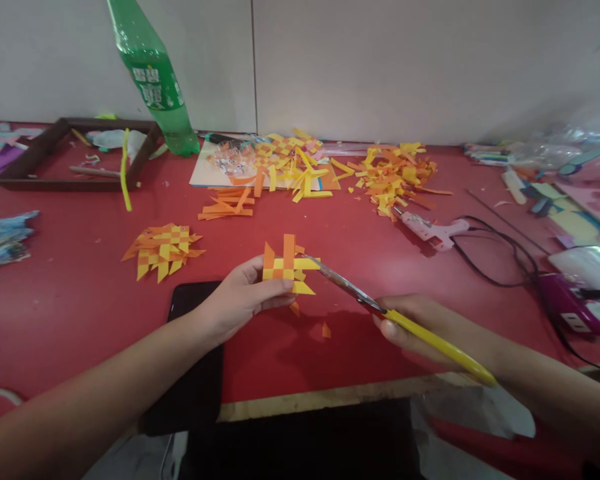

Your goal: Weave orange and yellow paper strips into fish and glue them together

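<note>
My left hand (240,300) pinches a small woven square of orange and yellow paper strips (286,265) above the red table (80,300). My right hand (420,327) grips yellow-handled scissors (405,319). Their blades reach left to the right edge of the woven piece, where a yellow strip sticks out. Two tiny orange offcuts (325,330) lie on the table below the piece.
A finished woven piece (163,250) lies to the left, a dark phone or tablet (190,360) under my left wrist. Behind are paper scraps (390,173), cut strips (227,203), a pink glue gun (433,230) with cable, a green bottle (155,80), and a wooden frame (75,153).
</note>
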Action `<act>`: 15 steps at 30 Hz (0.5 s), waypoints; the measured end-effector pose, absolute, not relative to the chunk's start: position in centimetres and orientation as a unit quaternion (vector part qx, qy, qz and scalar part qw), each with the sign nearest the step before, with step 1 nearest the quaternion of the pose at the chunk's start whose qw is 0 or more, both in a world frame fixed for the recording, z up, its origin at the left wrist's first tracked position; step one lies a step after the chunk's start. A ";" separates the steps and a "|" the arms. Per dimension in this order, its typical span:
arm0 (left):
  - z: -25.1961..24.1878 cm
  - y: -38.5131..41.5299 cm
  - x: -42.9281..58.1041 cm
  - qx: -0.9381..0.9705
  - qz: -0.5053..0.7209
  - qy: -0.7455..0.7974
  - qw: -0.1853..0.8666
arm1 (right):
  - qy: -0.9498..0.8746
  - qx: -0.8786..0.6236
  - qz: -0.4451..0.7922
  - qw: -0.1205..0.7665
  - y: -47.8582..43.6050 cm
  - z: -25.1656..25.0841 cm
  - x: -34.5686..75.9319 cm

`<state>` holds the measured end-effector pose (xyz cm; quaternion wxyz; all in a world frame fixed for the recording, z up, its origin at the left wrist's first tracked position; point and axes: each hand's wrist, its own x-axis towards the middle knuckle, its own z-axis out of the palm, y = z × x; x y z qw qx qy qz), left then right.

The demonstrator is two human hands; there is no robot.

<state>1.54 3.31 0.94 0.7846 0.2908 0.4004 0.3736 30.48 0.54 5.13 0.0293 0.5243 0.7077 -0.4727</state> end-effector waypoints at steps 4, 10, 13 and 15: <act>0.9 3.3 1.5 0.294 0.373 0.402 0.783 | 0.708 0.529 -0.468 0.028 0.6 5.2 30.3; 0.9 3.2 1.5 0.302 0.370 0.409 0.778 | 0.708 0.533 -0.463 0.028 0.6 5.6 30.1; 0.9 3.2 1.5 0.305 0.366 0.407 0.779 | 0.707 0.532 -0.464 0.021 0.6 5.7 30.1; 0.9 3.2 1.5 0.307 0.366 0.408 0.778 | 0.707 0.533 -0.465 0.019 0.5 5.6 30.2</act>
